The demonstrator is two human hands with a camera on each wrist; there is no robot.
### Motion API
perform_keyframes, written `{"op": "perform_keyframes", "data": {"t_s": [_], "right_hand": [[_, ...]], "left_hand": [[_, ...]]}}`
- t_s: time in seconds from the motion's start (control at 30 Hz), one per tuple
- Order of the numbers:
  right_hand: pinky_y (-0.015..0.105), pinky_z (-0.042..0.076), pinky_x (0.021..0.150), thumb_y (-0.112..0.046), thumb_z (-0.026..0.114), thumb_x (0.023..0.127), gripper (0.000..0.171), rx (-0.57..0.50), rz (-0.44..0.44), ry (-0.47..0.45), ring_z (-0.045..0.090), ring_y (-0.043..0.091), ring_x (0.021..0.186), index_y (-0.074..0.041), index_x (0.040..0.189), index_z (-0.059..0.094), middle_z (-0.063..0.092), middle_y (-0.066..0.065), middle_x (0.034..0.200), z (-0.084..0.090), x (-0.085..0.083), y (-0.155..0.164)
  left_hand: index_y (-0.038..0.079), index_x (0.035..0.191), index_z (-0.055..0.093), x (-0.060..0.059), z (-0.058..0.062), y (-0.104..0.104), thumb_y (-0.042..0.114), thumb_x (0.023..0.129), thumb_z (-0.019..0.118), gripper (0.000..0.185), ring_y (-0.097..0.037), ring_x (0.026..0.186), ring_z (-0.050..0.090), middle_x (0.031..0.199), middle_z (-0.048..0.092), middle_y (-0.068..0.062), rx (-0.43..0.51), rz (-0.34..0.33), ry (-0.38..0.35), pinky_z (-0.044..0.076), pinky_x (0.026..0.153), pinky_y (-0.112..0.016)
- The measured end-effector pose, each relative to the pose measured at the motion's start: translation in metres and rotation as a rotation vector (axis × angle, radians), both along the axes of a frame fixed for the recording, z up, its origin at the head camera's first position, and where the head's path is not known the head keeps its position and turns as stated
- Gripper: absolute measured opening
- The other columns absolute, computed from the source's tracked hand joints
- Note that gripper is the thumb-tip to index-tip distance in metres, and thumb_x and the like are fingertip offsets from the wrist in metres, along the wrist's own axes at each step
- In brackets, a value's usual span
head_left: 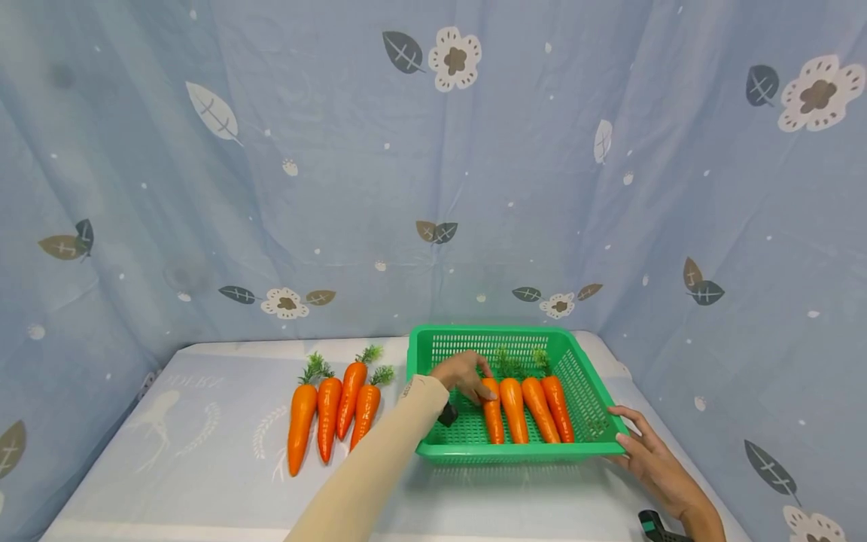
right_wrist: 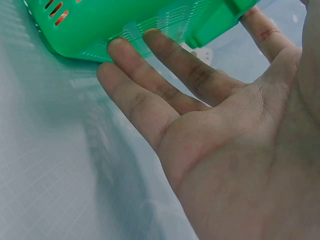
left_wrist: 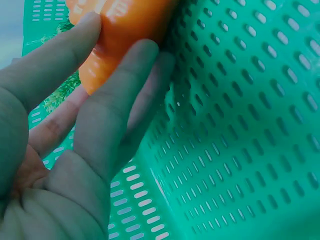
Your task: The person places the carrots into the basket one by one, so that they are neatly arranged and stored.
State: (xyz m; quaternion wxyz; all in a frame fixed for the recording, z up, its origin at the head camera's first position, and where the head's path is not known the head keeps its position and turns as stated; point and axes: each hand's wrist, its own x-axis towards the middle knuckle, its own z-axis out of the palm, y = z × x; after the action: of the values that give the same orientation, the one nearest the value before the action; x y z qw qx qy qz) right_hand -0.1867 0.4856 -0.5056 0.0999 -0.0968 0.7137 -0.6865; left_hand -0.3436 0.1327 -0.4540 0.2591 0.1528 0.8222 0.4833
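Left of the green basket [head_left: 596, 410], four loose carrots [head_left: 332, 410] on the cloth [head_left: 203, 452].

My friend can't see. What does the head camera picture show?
A left hand holds a carrot inside a green basket beside three more, while the right hand touches the basket's corner. Four carrots lie on the blue table.

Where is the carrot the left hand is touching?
Head view: the carrot lies inside the green basket, leftmost of four, under the left hand.
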Motion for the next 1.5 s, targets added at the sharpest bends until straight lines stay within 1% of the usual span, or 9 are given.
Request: {"op": "perform_keyframes", "data": {"t_s": [0.13,0.23,0.47,0.67,0.8,1.0,1.23,1.37,1.5], "right_hand": [[0.036,0.053,0.102,-0.017,0.037,0.114,0.048,0.015,-0.026,-0.013,0.060,0.009,0.126,-0.016,0.159,0.021,0.035,-0.006,0.144,0.001,0.001,-0.002],[0.036,0.052,0.103,-0.017,0.037,0.114,0.048,0.017,-0.026,-0.013,0.059,0.010,0.127,-0.016,0.159,0.020,0.034,-0.003,0.144,0.000,0.001,-0.003],[0.037,0.053,0.102,-0.017,0.036,0.114,0.048,0.023,-0.028,-0.007,0.060,0.010,0.126,-0.016,0.159,0.020,0.030,0.005,0.148,0.001,0.000,-0.003],[0.036,0.053,0.102,-0.017,0.035,0.114,0.048,0.021,-0.019,-0.007,0.059,0.007,0.126,-0.017,0.159,0.019,0.012,0.021,0.156,0.000,0.000,-0.003],[0.037,0.053,0.102,-0.017,0.035,0.114,0.047,0.023,-0.013,-0.002,0.059,0.009,0.126,-0.017,0.159,0.020,0.023,0.014,0.151,-0.001,0.000,-0.002],[0.038,0.053,0.102,-0.016,0.034,0.114,0.048,-0.002,0.011,0.005,0.060,0.011,0.126,-0.019,0.159,0.020,0.037,-0.002,0.143,-0.002,-0.002,0.000],[0.035,0.053,0.102,-0.014,0.032,0.114,0.048,0.000,0.037,0.023,0.060,0.011,0.127,-0.019,0.160,0.019,0.037,-0.007,0.143,-0.002,-0.002,0.001],[0.034,0.053,0.101,-0.016,0.033,0.114,0.047,0.009,0.016,0.013,0.060,0.010,0.126,-0.019,0.159,0.019,0.036,-0.007,0.143,-0.001,-0.001,0.000],[0.034,0.053,0.102,-0.015,0.033,0.114,0.047,-0.014,0.021,0.009,0.061,0.011,0.126,-0.020,0.159,0.021,0.042,-0.010,0.142,-0.001,-0.002,-0.001]], "left_hand": [[-0.003,0.117,0.065,0.001,0.001,-0.001,-0.006,0.085,0.081,0.036,-0.035,0.085,0.073,0.100,0.062,-0.014,0.008,-0.001,-0.002,0.063,0.078,-0.045],[-0.001,0.119,0.065,0.001,0.003,-0.004,-0.004,0.086,0.081,0.036,-0.036,0.089,0.072,0.104,0.063,-0.014,-0.002,-0.027,-0.004,0.062,0.082,-0.047],[0.005,0.131,0.065,-0.008,0.009,-0.023,0.004,0.088,0.082,0.046,-0.046,0.096,0.072,0.135,0.056,-0.022,0.006,-0.122,-0.044,0.060,0.086,-0.053],[0.004,0.138,0.061,-0.015,0.020,-0.047,0.007,0.090,0.081,0.052,-0.052,0.104,0.067,0.114,0.067,-0.018,0.136,-0.182,-0.038,0.055,0.090,-0.062],[0.009,0.136,0.063,-0.014,0.032,-0.062,0.013,0.090,0.082,0.050,-0.044,0.100,0.069,0.113,0.068,-0.016,0.204,-0.208,0.015,0.057,0.089,-0.058],[0.023,0.133,0.066,-0.007,0.048,-0.086,0.021,0.093,0.081,0.043,-0.029,0.095,0.073,0.123,0.065,-0.014,0.216,-0.238,0.093,0.061,0.084,-0.046],[0.025,0.136,0.064,0.001,0.059,-0.117,0.023,0.096,0.077,0.043,-0.030,0.099,0.072,0.128,0.064,-0.012,0.232,-0.274,0.168,0.060,0.086,-0.049],[0.025,0.137,0.063,0.004,0.062,-0.135,0.023,0.096,0.077,0.043,-0.034,0.102,0.071,0.130,0.063,-0.010,0.247,-0.255,0.180,0.058,0.088,-0.053],[0.023,0.138,0.062,0.006,0.063,-0.154,0.022,0.096,0.077,0.045,-0.043,0.106,0.068,0.130,0.063,-0.012,0.263,-0.234,0.182,0.059,0.086,-0.051]]}}
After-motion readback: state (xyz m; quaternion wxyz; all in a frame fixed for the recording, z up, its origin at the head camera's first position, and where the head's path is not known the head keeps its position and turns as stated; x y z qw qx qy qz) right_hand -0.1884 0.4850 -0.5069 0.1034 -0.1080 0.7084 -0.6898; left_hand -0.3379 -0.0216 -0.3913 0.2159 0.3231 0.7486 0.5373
